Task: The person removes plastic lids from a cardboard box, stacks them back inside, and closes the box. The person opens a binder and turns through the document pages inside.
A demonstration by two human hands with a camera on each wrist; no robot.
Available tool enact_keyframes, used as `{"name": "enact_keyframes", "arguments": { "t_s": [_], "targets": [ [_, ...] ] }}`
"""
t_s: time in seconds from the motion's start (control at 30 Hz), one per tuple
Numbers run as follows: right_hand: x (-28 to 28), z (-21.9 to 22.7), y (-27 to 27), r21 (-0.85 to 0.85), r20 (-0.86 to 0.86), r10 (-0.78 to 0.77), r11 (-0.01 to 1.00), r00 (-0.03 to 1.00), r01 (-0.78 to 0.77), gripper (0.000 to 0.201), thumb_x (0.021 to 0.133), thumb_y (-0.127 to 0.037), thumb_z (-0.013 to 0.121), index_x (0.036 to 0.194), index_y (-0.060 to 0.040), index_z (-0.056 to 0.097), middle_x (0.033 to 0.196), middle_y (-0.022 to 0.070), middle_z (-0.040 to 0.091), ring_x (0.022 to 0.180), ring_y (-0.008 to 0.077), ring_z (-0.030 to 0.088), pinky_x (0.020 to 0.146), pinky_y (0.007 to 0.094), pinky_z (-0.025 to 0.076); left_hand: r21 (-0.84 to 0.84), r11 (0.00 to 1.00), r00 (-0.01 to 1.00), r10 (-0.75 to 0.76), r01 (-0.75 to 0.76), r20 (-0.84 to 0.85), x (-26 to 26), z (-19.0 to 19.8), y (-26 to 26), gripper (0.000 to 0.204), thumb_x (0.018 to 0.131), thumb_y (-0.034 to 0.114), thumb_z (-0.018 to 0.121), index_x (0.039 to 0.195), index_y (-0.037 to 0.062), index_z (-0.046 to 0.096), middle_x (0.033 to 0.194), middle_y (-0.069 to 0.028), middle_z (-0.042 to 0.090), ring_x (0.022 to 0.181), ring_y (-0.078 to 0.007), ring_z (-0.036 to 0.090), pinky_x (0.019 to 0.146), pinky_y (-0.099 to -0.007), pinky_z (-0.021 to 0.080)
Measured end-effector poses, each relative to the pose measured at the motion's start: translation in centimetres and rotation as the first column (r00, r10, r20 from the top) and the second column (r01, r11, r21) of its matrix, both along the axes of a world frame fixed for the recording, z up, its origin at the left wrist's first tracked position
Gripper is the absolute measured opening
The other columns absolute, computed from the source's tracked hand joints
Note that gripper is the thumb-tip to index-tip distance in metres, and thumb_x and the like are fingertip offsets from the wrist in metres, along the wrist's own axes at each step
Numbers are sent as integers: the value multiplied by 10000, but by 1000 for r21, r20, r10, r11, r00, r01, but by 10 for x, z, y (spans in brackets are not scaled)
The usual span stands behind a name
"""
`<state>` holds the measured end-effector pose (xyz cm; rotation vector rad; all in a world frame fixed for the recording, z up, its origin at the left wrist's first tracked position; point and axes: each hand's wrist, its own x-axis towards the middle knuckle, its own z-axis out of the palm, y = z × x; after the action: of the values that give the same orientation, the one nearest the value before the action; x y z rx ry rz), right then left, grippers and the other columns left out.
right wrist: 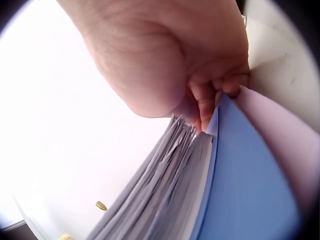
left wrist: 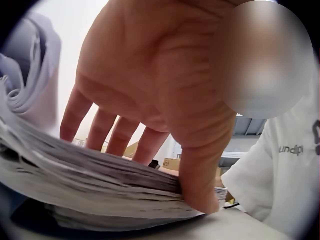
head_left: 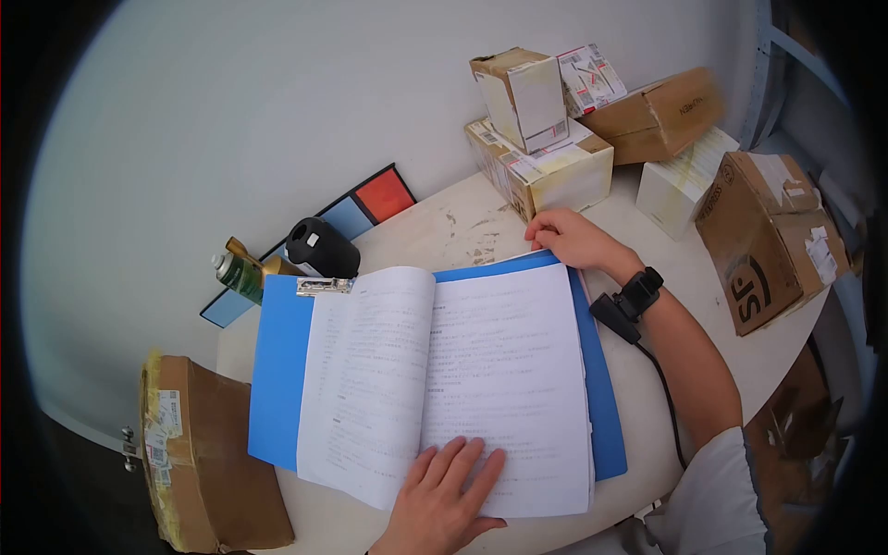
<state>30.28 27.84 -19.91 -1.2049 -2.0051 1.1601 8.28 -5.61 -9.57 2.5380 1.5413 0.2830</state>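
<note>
A blue clip folder (head_left: pixel 277 370) lies spread on the white table, its metal clip (head_left: pixel 324 286) at the top left. It carries a thick stack of printed sheets (head_left: pixel 504 370), with the left-hand pages (head_left: pixel 370 388) curling up along the middle. My left hand (head_left: pixel 444 499) rests on the lower part of the sheets, fingers spread; its thumb (left wrist: pixel 197 185) reaches down over the stack's edge in the left wrist view. At the upper right corner, my right hand (head_left: pixel 583 242) grips the folder's edge with curled fingers (right wrist: pixel 205 102), close against the paper edges.
Behind the folder stand a black cylindrical container (head_left: pixel 319 250) and a green bottle (head_left: pixel 238 276), before a panel with blue and red sections (head_left: pixel 384 194). Cardboard boxes (head_left: pixel 555 176) are stacked at the back right, a brown box (head_left: pixel 768 245) nearer right. Another carton (head_left: pixel 217 453) stands lower left.
</note>
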Motion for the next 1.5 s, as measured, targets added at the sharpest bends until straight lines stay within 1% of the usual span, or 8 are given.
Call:
{"name": "enact_keyframes", "arguments": {
  "t_s": [0.37, 0.47, 0.57, 0.77, 0.83, 0.93, 0.97, 1.5],
  "targets": [
    [-2, 2, -5, 76, 32, -13, 997, 999, 11, 209, 965, -113, 587, 1053, 32, 709, 983, 145, 723, 906, 241, 680, 821, 348, 534, -195, 981, 984, 35, 0, 176, -33, -6, 3, 785, 694, 201, 864, 1401, 36, 562, 1335, -212, 581, 1181, -432, 571, 966, -442, 509],
    [-3, 0, -3, 80, 15, -17, 997, 1000, 16, 206, 962, -116, 595, 1048, 30, 712, 992, 149, 725, 913, 249, 683, 830, 352, 536, -393, 900, 957, 260, -190, 133, -31, -12, -6, 829, 681, 252, 872, 1417, 46, 551, 1378, -211, 556, 1242, -429, 540, 1021, -474, 479],
    [-5, -6, 1, 70, -5, -11, 997, 1000, 11, 204, 957, -125, 606, 1043, 26, 712, 998, 153, 726, 920, 256, 685, 836, 356, 537, -90, 834, 764, 538, -544, 356, -31, -18, -15, 654, 821, -50, 695, 1448, 9, 520, 1185, -167, 670, 1055, -308, 674, 921, -380, 514],
    [-1, 2, -6, 114, 24, -52, 992, 998, 49, 200, 947, -137, 622, 1024, 23, 713, 987, 159, 729, 910, 264, 691, 828, 360, 539, 360, 171, 361, 738, -917, 570, -69, 0, -5, 762, 793, -84, 659, 1510, -22, 407, 957, -108, 605, 829, -189, 588, 776, -348, 490],
    [-6, 2, -6, 127, 51, -26, 992, 998, 20, 197, 945, -136, 623, 1018, 24, 714, 976, 158, 730, 904, 265, 693, 826, 361, 539, 446, 524, 687, 573, -726, 447, -54, -8, -17, 753, 775, -89, 672, 1489, -11, 445, 906, -86, 554, 768, -200, 543, 739, -371, 476],
    [-8, 1, -2, 109, 87, -14, 994, 996, 4, 198, 958, -122, 614, 1055, 28, 697, 917, 97, 706, 834, 170, 641, 771, 302, 517, -77, 989, 987, 135, -129, 82, -7, 10, -7, 727, 696, 257, 924, 1334, 51, 643, 1211, -166, 625, 1165, -341, 614, 957, -425, 531],
    [-8, -4, -1, 114, 43, -10, 993, 999, 5, 199, 958, -121, 612, 1058, 29, 696, 918, 94, 705, 836, 170, 640, 769, 300, 516, -85, 996, 995, -22, 30, 93, -6, -1, -6, 879, 649, 248, 895, 1431, 58, 542, 1419, -212, 532, 1303, -427, 501, 1070, -506, 442],
    [-6, -2, -5, 98, 18, -41, 994, 999, 39, 198, 940, -131, 631, 1030, 27, 711, 937, 146, 735, 868, 247, 693, 801, 352, 543, -184, 982, 985, -6, 38, 171, -30, -1, -2, 729, 711, 128, 842, 1380, 25, 574, 1433, -228, 519, 1284, -452, 505, 1069, -499, 460]
  ]
}}
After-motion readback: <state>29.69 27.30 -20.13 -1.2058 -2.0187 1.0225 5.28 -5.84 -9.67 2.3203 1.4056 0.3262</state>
